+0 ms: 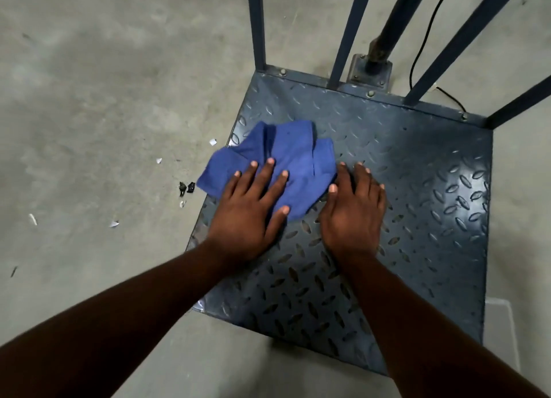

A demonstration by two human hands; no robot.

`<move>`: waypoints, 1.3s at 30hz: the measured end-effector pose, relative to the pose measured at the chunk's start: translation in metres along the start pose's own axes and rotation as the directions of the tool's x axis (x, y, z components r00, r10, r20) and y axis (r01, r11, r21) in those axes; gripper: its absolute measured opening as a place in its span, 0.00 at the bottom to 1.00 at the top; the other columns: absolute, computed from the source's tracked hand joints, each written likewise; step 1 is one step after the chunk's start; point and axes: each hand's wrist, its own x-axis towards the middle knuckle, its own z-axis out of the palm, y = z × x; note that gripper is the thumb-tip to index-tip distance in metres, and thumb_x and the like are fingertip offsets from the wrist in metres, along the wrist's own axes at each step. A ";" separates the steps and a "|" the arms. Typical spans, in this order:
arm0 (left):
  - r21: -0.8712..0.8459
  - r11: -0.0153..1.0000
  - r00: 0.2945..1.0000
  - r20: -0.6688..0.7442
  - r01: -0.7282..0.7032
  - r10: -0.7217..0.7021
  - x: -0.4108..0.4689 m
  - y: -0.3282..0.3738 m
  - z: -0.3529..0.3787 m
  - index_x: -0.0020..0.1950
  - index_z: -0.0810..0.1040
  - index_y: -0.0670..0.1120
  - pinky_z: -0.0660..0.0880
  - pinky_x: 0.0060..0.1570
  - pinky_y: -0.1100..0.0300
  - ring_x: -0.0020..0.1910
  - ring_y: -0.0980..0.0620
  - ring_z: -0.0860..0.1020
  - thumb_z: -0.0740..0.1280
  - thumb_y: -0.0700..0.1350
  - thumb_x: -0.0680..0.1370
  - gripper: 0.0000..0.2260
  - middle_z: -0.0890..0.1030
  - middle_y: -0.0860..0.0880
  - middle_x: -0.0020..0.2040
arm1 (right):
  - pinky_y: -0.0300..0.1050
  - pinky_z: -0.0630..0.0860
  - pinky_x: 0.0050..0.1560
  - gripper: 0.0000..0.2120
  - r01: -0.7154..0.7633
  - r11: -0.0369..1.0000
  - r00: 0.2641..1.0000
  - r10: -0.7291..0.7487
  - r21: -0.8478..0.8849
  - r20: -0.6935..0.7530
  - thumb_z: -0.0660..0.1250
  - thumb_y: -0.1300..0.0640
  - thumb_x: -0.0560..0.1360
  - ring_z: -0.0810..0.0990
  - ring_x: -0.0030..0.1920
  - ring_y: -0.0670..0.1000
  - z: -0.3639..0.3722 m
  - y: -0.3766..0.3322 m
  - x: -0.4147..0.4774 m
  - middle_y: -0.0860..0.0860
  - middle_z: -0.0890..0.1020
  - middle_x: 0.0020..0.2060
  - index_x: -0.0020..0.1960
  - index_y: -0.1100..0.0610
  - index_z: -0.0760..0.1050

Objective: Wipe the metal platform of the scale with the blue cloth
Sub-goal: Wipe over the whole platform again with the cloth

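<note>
– Since that crumpled blue cloth is soft and limp, how do you handle it on the dark, diamond-patterned metal platform of the scale?

– Flat-handed, I judge. It looks nearly weightless and likely to bunch or drag over the raised tread rather than glide, so pressing from above suits it better than pinching a corner.

– Where does it lie?

– At the platform's left edge, about halfway along, with one corner hanging out over the grey concrete floor. The left hand rests on its near half, palm down. Its fingers are straight and spread, gripping nothing and only pressing the fabric flat.

– And the right hand?

– Just beside the cloth, palm down on bare metal. Its fingers lie forward, close together, and hold nothing. The thumb sits at the cloth's right edge, though I cannot tell whether it touches.

– Is the platform itself a worry?

– Hardly. It looks rigid and heavy, bolted to blue metal uprights along the far side, so it should not shift under a wipe. The tread probably traps dirt.

– Any containers?

– None that I can make out. Small white and black scraps lie on the floor just left of the platform, a black cable runs behind it, and a pale outline by the near right corner is too faint to name.
</note>
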 end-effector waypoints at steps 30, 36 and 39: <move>0.059 0.939 0.924 0.212 -0.338 0.319 -0.150 -0.018 -0.001 0.87 0.60 0.54 0.57 0.81 0.38 0.87 0.40 0.54 0.65 0.64 0.80 0.38 0.54 0.45 0.88 | 0.62 0.55 0.80 0.24 -0.010 0.999 1.000 0.010 -0.033 0.010 0.53 0.49 0.85 0.62 0.78 0.62 0.001 -0.002 0.002 0.59 0.65 0.79 0.80 0.53 0.64; 0.104 0.982 0.985 0.082 -0.158 0.150 -0.025 -0.048 0.004 0.87 0.60 0.56 0.51 0.82 0.34 0.87 0.40 0.55 0.57 0.67 0.81 0.36 0.55 0.46 0.88 | 0.63 0.56 0.80 0.24 0.010 0.999 1.000 -0.011 -0.046 -0.013 0.52 0.49 0.85 0.63 0.78 0.62 0.002 -0.001 0.001 0.59 0.66 0.78 0.80 0.53 0.64; 0.064 0.991 0.992 0.032 0.117 -0.119 0.053 -0.038 -0.001 0.88 0.56 0.57 0.45 0.81 0.31 0.87 0.38 0.50 0.51 0.69 0.81 0.36 0.52 0.45 0.89 | 0.63 0.56 0.80 0.23 0.019 0.999 0.999 -0.020 -0.036 -0.031 0.54 0.51 0.85 0.64 0.77 0.63 0.001 -0.004 -0.001 0.60 0.67 0.77 0.79 0.53 0.65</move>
